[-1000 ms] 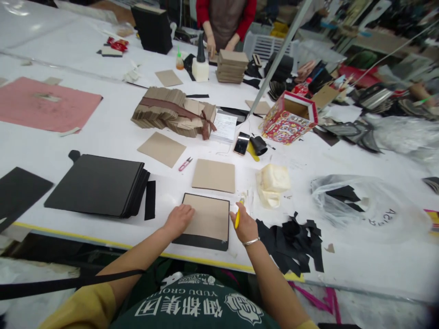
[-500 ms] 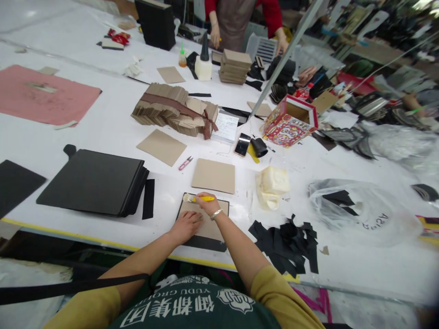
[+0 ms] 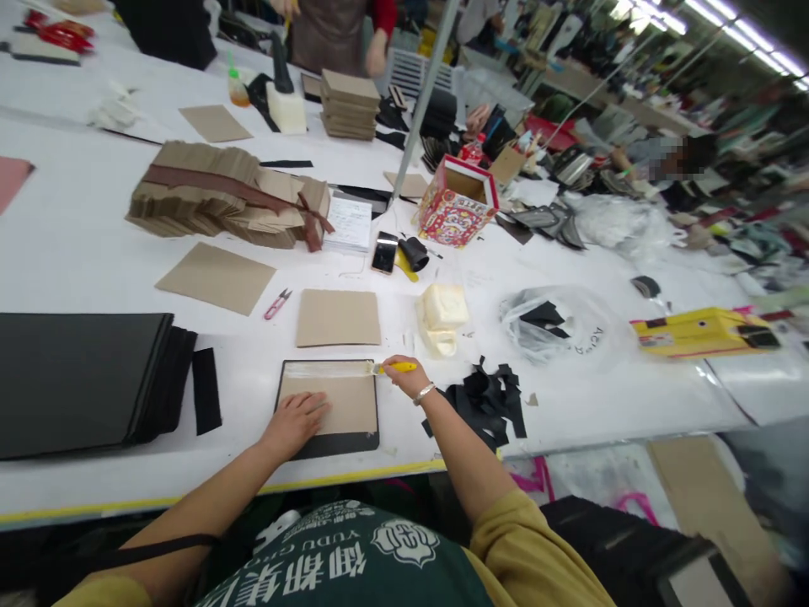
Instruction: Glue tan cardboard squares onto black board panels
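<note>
Between the fingers of my right hand is a yellow-handled brush, its bristles at the top right corner of a tan board. A pale wet-looking strip runs along that board's far edge. Beneath the board lies a black sheet, showing as a border, widest on the near side. My left hand rests flat on the board's left part, fingers stretched out. Just beyond sits another tan board. To the right stands a cut-open whitish plastic container.
At left is a stack of black sheets beside a black strip. Black scraps lie right of my right hand. Farther back are thread snips, a phone, tied tan boards and a metal pole. A co-worker stands opposite.
My right hand has drawn the brush rightward along the board's far edge, where a pale strip now shows. My left hand stays on the board. The camera view has turned to the right.
</note>
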Available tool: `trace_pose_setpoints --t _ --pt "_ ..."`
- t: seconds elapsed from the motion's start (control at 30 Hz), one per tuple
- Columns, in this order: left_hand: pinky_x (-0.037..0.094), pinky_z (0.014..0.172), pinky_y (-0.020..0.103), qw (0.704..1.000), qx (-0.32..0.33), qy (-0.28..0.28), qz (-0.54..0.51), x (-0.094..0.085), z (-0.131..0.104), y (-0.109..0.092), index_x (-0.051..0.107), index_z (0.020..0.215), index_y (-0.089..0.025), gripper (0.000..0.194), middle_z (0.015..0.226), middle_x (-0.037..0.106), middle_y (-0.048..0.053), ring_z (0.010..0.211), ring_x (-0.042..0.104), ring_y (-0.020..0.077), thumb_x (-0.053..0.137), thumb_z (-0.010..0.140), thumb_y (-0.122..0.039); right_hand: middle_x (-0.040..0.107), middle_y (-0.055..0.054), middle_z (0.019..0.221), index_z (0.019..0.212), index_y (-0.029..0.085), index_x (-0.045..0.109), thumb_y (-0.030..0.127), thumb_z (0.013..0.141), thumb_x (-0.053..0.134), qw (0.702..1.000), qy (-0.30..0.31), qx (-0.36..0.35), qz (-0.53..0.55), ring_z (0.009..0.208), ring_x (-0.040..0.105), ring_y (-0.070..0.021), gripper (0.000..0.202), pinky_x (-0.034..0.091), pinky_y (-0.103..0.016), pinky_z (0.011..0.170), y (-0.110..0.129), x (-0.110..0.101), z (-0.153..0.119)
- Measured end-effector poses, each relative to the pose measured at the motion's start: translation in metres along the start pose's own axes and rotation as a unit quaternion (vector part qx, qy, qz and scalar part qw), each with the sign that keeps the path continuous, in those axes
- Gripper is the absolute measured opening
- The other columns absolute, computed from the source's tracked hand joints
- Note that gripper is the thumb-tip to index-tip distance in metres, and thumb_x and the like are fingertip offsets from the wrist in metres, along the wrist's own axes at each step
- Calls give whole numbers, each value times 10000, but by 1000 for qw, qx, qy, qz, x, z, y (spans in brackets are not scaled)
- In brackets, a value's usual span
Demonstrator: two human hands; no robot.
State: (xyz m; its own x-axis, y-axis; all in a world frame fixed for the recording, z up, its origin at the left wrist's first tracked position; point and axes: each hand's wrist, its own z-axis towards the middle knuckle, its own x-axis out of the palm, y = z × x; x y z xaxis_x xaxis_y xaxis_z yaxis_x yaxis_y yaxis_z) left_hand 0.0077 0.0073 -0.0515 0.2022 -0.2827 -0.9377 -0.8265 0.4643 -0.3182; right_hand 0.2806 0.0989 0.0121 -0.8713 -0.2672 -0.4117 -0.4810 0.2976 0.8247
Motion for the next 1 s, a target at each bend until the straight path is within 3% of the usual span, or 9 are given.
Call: trace_pose_setpoints --t 0.13,0.23,0.3,0.43,0.5,0.6,0.77,1.0 --pt "284 941 400 1000 0 4 -6 7 1 3 518 1172 -328 386 1287 468 4 1146 401 254 479 790 -287 611 5 729 1100 193 522 378 807 439 997 -42 -47 51 530 559 -74 356 456 -192 532 -11 -44 -40" --pt "294 930 405 1000 1 8 0 10 3 4 517 1170 -341 379 1291 465 -1 1149 402 256 463 796 -317 618 -16 814 1168 211 448 372 864 357 995 -71 -61 -38 621 589 -94 356 461 -216 600 -40 -66 -78" --pt "296 926 407 1000 1 10 9 10 3 4 518 1170 -340 378 1293 462 0 1151 399 256 455 797 -329 612 -32 818 1064 201 517 330 867 380 978 -86 -64 -177 724 585 -125 272 440 -234 673 -67 -63 -95" --pt "293 926 400 1000 0 11 16 8 3 2 516 1176 -334 386 1288 466 4 1140 407 255 459 794 -329 579 -86 812 961 164 569 287 858 414 895 -134 -47 -423 790 527 -185 223 383 -277 711 -112 -36 -94" --pt "297 922 400 1000 -6 16 12 7 4 1 520 1173 -332 386 1283 470 11 1130 415 256 462 791 -333 568 -108 856 992 155 558 306 853 425 866 -162 -37 -471 803 502 -198 244 363 -288 711 -125 -23 -82" --pt "303 918 404 999 -22 29 10 7 6 -1 530 1160 -337 385 1278 472 16 1121 423 257 468 780 -332 554 -123 864 1000 150 549 322 843 440 848 -198 -19 -492 815 478 -215 257 341 -302 710 -134 -15 -61" --pt "301 931 397 999 -30 42 11 3 9 -4 539 1152 -326 383 1272 473 26 1118 423 249 477 774 -322 556 -97 755 988 139 542 197 849 396 865 -203 4 -459 751 491 -184 209 326 -271 689 -133 -21 -48" --pt "329 927 384 996 -43 77 -26 -13 15 -6 559 1126 -281 393 1268 469 47 1120 426 241 526 736 -317 581 -4 680 914 186 525 350 861 391 920 -218 29 -325 629 547 -126 219 332 -198 584 -111 -21 -61"
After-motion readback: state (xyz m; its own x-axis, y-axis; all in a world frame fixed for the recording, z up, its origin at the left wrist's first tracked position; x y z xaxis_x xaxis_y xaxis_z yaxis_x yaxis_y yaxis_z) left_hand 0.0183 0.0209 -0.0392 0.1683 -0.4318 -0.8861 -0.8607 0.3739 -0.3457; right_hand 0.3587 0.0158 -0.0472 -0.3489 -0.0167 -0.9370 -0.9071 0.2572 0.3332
